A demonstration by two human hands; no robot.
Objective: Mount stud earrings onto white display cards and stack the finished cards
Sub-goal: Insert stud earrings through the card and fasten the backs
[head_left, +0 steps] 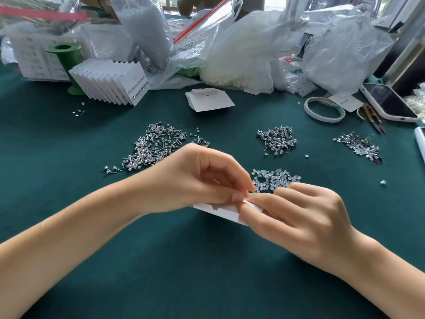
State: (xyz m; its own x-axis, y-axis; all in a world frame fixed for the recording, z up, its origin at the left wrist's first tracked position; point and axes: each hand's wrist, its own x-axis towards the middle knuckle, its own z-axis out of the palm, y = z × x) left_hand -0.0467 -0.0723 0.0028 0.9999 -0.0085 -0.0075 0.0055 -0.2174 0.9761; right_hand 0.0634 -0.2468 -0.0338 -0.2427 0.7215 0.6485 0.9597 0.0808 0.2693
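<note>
- White card (pixel 220 211) held low over the green surface (pixel 207 272), pinched from both sides, tilted a bit.
- Left hand (pixel 195 180): grip pinching the card's top edge, fingers curled over it.
- Right hand (pixel 303 217): grip pinching the same card, fingertips meeting the left's.
- Stud earrings (pixel 151 148) piled just beyond the left hand, smaller pile (pixel 277 140) further right.
- Clear backs (pixel 273 178) heaped just beyond the right hand.
- Finished cards (pixel 110 81) fanned out at back left, leaning on a green spool (pixel 66 58).

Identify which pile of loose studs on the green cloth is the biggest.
The leftmost pile of silver stud earrings, just beyond the left hand; it sprawls wider than the middle pile and right pile.
</note>
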